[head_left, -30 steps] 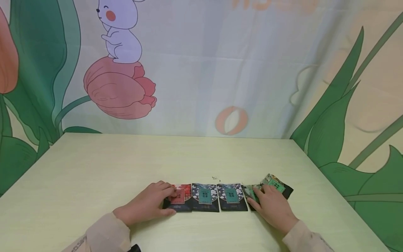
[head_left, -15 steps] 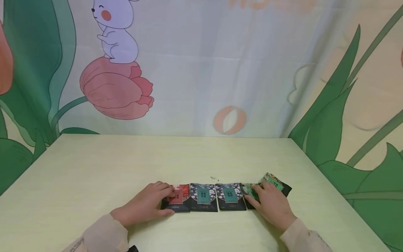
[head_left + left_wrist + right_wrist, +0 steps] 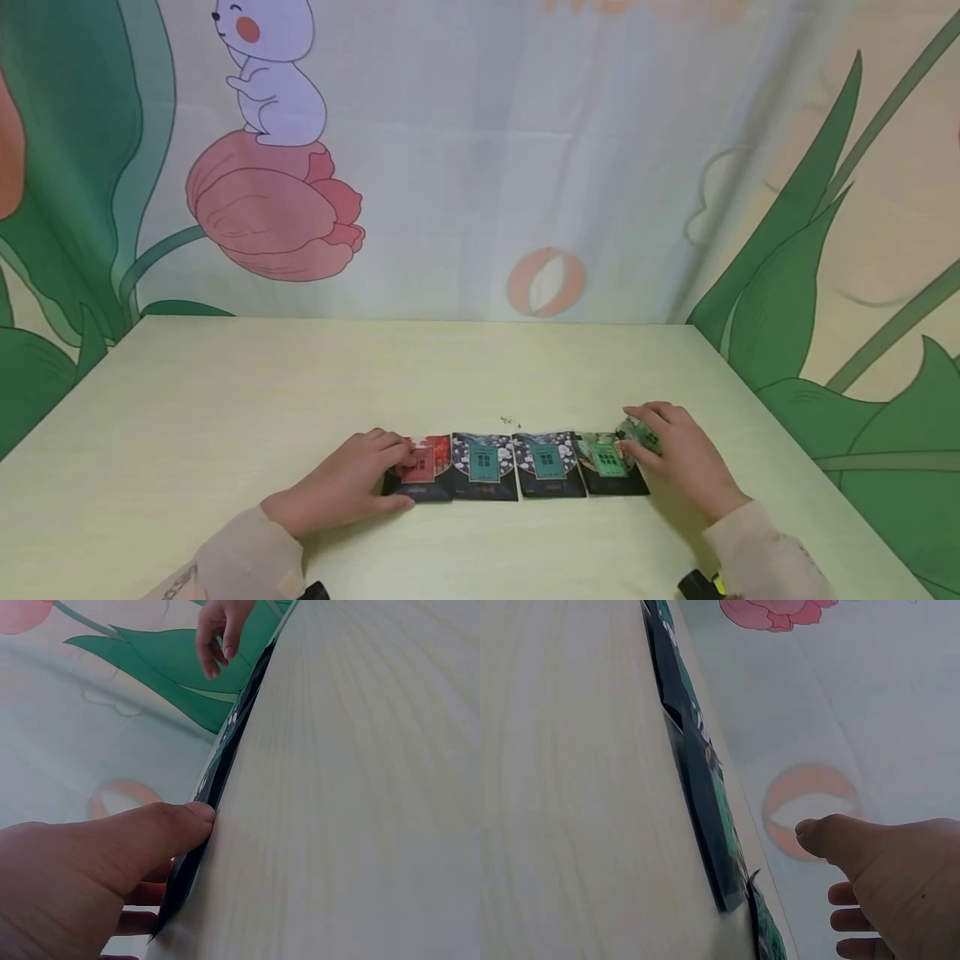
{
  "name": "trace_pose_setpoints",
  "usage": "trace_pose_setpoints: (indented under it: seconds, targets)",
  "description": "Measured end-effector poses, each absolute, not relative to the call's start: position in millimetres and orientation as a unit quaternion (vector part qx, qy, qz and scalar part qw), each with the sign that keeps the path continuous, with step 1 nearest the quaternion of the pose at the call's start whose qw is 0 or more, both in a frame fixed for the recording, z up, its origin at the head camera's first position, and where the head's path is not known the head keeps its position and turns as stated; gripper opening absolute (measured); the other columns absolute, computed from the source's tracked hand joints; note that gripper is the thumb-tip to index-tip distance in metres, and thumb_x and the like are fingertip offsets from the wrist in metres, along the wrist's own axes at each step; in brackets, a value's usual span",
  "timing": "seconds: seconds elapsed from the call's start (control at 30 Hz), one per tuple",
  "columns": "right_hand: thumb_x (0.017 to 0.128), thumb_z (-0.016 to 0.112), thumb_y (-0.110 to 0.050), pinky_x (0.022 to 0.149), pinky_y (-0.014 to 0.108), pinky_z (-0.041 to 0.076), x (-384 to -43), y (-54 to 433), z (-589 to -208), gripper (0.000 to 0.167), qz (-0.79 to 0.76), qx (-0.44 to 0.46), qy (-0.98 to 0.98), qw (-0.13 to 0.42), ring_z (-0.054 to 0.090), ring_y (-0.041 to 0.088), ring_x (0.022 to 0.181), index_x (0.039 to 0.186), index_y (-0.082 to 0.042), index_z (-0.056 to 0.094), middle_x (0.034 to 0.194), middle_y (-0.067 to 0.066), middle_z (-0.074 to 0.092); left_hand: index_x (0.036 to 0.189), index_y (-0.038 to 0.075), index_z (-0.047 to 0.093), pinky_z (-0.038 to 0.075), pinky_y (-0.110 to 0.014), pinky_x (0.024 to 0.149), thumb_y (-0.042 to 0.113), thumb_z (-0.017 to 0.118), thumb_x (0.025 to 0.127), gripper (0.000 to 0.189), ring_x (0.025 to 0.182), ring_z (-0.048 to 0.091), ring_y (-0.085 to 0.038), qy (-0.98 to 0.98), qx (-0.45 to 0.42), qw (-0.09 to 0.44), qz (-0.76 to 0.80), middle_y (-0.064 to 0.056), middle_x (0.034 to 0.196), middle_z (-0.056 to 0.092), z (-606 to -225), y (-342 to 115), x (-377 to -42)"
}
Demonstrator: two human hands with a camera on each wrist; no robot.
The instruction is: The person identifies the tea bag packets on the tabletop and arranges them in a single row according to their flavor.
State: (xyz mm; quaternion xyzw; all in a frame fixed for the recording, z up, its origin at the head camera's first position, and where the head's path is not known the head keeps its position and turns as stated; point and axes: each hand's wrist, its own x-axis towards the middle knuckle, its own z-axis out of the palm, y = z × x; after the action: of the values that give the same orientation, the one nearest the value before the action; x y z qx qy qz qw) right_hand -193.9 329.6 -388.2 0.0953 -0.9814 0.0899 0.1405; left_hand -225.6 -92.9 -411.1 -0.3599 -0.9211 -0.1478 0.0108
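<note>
Flat printed sachets lie in a row on the table. The red sachet (image 3: 427, 467) is at the left end, beside two sachets with blue-and-white flowers, a left one (image 3: 484, 468) and a right one (image 3: 547, 467). A green sachet (image 3: 609, 465) follows. My left hand (image 3: 337, 483) rests on the red sachet's left part; in the left wrist view its thumb (image 3: 176, 829) touches the near edge. My right hand (image 3: 686, 458) hovers with loose fingers over another green sachet (image 3: 637, 433), partly hidden beneath it. In the right wrist view this hand is apart from the sachets.
The pale wooden table (image 3: 300, 375) reaches back to a printed cloth (image 3: 435, 208) with a rabbit and flowers. Tiny dark marks (image 3: 510, 421) lie behind the row. A black object (image 3: 697, 585) shows by the right sleeve.
My right hand has lifted off the fourth sachet and moved right, over the tilted end sachet, uncovering the fourth one. The left hand stays on the red sachet.
</note>
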Motion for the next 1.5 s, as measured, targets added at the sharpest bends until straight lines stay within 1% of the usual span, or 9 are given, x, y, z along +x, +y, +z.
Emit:
trace_pose_setpoints:
  seconds: [0.13, 0.37, 0.5, 0.67, 1.07, 1.27, 1.5]
  targets:
    - [0.090, 0.067, -0.027, 0.098, 0.059, 0.043, -197.7, 342.7, -387.7, 0.048, 0.110, 0.099, -0.981, 0.128, 0.049, 0.043, 0.121, 0.131, -0.006, 0.056, 0.130, 0.021, 0.054, 0.115, 0.013, 0.065, 0.044, -0.048, 0.102, 0.041, 0.074, 0.080, 0.045, 0.115, 0.054, -0.026, -0.922, -0.357, 0.010, -0.151, -0.007, 0.125, 0.062, -409.5, -94.2, -225.1]
    - [0.090, 0.067, -0.026, 0.100, 0.061, 0.040, -203.9, 358.8, -393.2, 0.049, 0.134, 0.100, -0.982, 0.086, 0.045, 0.045, 0.125, 0.132, -0.005, 0.056, 0.134, 0.022, 0.052, 0.113, 0.014, 0.066, 0.044, -0.048, 0.102, 0.041, 0.075, 0.080, 0.044, 0.116, 0.054, -0.025, -0.922, -0.356, 0.016, -0.150, -0.007, 0.124, 0.062, -410.1, -96.6, -225.7]
    - [0.091, 0.066, -0.024, 0.101, 0.062, 0.039, -206.8, 364.7, -399.7, 0.047, 0.135, 0.111, -0.982, 0.076, 0.044, 0.047, 0.126, 0.133, -0.005, 0.056, 0.136, 0.023, 0.050, 0.113, 0.014, 0.066, 0.045, -0.047, 0.101, 0.041, 0.075, 0.080, 0.044, 0.115, 0.055, -0.025, -0.922, -0.356, 0.021, -0.149, -0.007, 0.125, 0.062, -411.6, -97.4, -226.2]
    - [0.092, 0.064, -0.024, 0.101, 0.062, 0.038, -206.7, 370.2, -405.5, 0.046, 0.139, 0.118, -0.981, 0.060, 0.043, 0.048, 0.127, 0.133, -0.005, 0.055, 0.138, 0.024, 0.049, 0.114, 0.013, 0.065, 0.044, -0.048, 0.102, 0.042, 0.074, 0.081, 0.045, 0.116, 0.054, -0.025, -0.920, -0.360, 0.013, -0.157, -0.007, 0.125, 0.062, -412.0, -95.5, -225.3]
    - [0.092, 0.064, -0.027, 0.100, 0.062, 0.039, -207.3, 374.4, -405.4, 0.048, 0.114, 0.101, -0.987, 0.052, 0.044, 0.049, 0.126, 0.134, -0.005, 0.055, 0.138, 0.026, 0.048, 0.115, 0.013, 0.065, 0.043, -0.047, 0.103, 0.042, 0.075, 0.080, 0.046, 0.116, 0.054, -0.025, -0.921, -0.358, 0.012, -0.156, -0.006, 0.124, 0.062, -410.4, -91.6, -224.8]
    - [0.091, 0.064, -0.027, 0.099, 0.062, 0.040, -206.8, 374.7, -405.4, 0.049, 0.108, 0.087, -0.989, 0.042, 0.046, 0.049, 0.124, 0.133, -0.004, 0.055, 0.135, 0.027, 0.050, 0.115, 0.012, 0.065, 0.045, -0.046, 0.101, 0.042, 0.075, 0.080, 0.046, 0.113, 0.055, -0.024, -0.920, -0.361, 0.018, -0.151, -0.006, 0.122, 0.063, -411.3, -92.3, -224.6]
    - [0.090, 0.065, -0.033, 0.096, 0.063, 0.042, -206.1, 374.3, -403.4, 0.052, 0.090, 0.062, -0.994, 0.031, 0.045, 0.051, 0.121, 0.133, -0.005, 0.055, 0.134, 0.030, 0.050, 0.114, 0.014, 0.065, 0.044, -0.047, 0.102, 0.043, 0.074, 0.080, 0.046, 0.114, 0.054, -0.024, -0.921, -0.359, 0.014, -0.151, -0.005, 0.123, 0.062, -413.1, -93.1, -225.8]
